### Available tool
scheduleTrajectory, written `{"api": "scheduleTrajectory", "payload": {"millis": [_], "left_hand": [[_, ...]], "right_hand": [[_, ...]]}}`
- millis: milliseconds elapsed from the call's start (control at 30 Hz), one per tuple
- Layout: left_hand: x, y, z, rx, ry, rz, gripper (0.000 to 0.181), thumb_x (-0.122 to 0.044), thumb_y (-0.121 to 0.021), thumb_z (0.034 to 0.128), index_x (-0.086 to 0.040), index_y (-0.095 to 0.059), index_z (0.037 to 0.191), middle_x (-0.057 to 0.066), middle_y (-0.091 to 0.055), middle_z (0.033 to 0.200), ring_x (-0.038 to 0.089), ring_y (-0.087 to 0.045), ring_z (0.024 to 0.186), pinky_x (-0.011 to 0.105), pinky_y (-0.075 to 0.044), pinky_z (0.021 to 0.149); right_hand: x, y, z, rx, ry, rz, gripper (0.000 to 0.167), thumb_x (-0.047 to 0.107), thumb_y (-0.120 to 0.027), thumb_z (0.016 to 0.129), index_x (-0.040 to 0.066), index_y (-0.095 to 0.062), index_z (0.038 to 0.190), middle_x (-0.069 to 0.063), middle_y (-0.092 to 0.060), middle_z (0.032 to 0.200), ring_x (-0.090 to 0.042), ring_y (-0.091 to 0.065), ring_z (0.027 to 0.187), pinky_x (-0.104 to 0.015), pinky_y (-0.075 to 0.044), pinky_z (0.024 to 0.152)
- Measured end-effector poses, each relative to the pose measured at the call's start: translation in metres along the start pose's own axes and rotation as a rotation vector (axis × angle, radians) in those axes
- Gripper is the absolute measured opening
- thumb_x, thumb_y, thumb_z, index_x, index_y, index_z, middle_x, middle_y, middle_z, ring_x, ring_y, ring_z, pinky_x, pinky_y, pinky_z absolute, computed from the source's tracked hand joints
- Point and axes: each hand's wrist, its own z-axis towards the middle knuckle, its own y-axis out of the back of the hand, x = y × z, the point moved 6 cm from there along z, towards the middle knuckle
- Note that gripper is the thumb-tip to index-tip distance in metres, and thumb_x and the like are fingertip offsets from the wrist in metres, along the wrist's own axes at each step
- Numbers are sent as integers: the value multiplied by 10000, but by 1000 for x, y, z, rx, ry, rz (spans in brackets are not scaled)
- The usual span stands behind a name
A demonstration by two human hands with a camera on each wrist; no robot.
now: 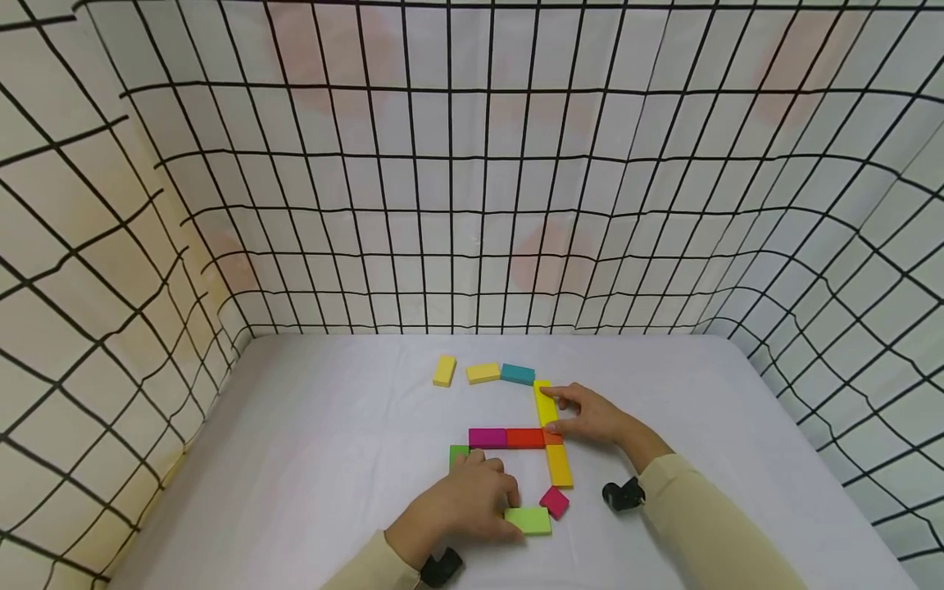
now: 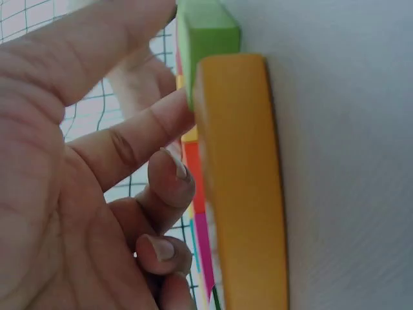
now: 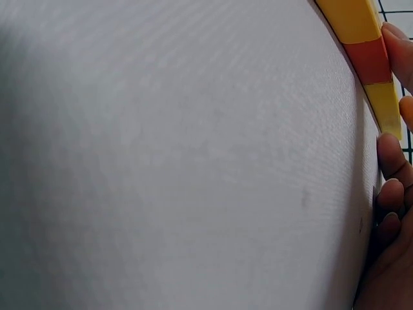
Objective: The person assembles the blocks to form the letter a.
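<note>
My left hand (image 1: 472, 496) pinches the left end of a light green block (image 1: 533, 521) between thumb and index finger. Its other fingers curl loosely over an orange block (image 2: 242, 174), which the hand hides in the head view. A darker green block (image 1: 458, 453) shows just beyond the knuckles. My right hand (image 1: 593, 414) rests its index fingertip on the far part of a long yellow block (image 1: 548, 410). The right thumb touches near the small orange-red block (image 1: 553, 438) at that block's near end. Both touching fingers are fairly straight.
A purple block (image 1: 487, 438) and a red block (image 1: 524, 438) run left from the orange-red one. A golden block (image 1: 560, 467) and a tilted crimson block (image 1: 555, 502) lie nearer. Farther back are a teal block (image 1: 518, 374) and pale yellow blocks (image 1: 483, 374). Black wire mesh (image 1: 483, 213) surrounds the table.
</note>
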Motion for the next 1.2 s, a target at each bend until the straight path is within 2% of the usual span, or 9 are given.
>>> {"api": "scheduleTrajectory", "payload": {"millis": [167, 500, 1033, 1200], "left_hand": [[0, -4, 3, -5, 23, 36, 225, -491, -849, 781, -310, -756, 877, -148, -571, 830, 76, -414, 883, 270, -378, 753], [4, -4, 3, 14, 48, 35, 233, -511, -838, 779, -315, -738, 855, -148, -569, 814, 88, -422, 895, 285, -381, 773], [3, 1, 2, -35, 47, 27, 302, -556, -839, 761, -299, -735, 879, -139, -581, 837, 78, -433, 890, 280, -382, 769], [10, 11, -2, -33, 50, -23, 287, -532, -838, 769, -316, -738, 928, -132, -568, 847, 73, -444, 901, 322, -386, 800]], "right_hand": [[0, 0, 0, 1, 4, -7, 740, 462, -821, 833, 226, -548, 1478, -31, -512, 1070, -210, -463, 1047, -364, -402, 846], [-2, 0, 2, 3, 13, -6, 744, 466, -820, 834, 219, -546, 1480, -26, -514, 1066, -206, -462, 1039, -363, -400, 847], [-1, 0, 1, -1, 13, 16, 736, 452, -823, 834, 211, -553, 1474, -32, -510, 1061, -210, -461, 1045, -365, -398, 859], [-1, 0, 1, 1, -4, 11, 739, 460, -822, 833, 218, -551, 1477, -36, -515, 1072, -215, -466, 1053, -365, -410, 866]]}}
